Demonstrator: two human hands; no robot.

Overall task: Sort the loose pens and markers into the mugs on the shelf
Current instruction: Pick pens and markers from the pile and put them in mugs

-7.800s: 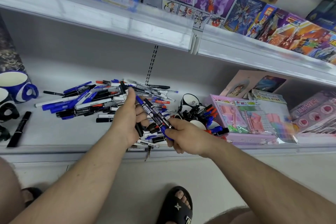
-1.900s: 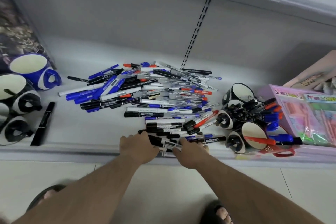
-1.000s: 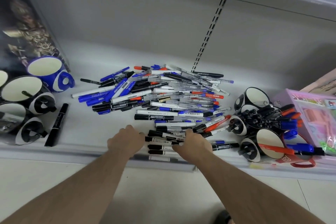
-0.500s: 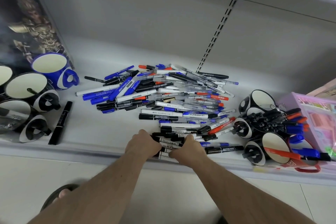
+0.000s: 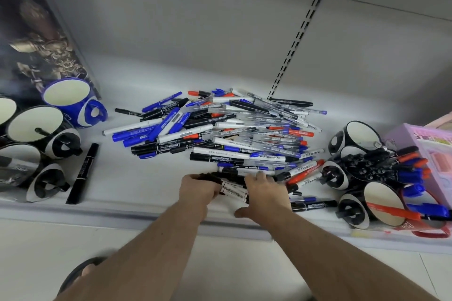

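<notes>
A big pile of loose pens and markers (image 5: 227, 127) in blue, black, red and white lies on the middle of the white shelf (image 5: 137, 186). At the pile's near edge my left hand (image 5: 198, 188) and my right hand (image 5: 266, 193) close from both sides round a bunch of black-and-white markers (image 5: 232, 187). Black-and-white mugs (image 5: 36, 127) and a blue mug (image 5: 71, 98) stand at the left. More mugs (image 5: 354, 137) on the right hold black, blue and red markers.
A single black marker (image 5: 83, 173) lies by the left mugs. A dark printed box (image 5: 31, 39) stands at the far left, a pink stationery pack (image 5: 430, 154) at the far right. The shelf's front lip (image 5: 146, 215) runs just below my hands.
Over the last two seconds my hands have drawn together on the black-and-white markers at the front edge and gathered them into a bunch. The view has shifted a little to the left.
</notes>
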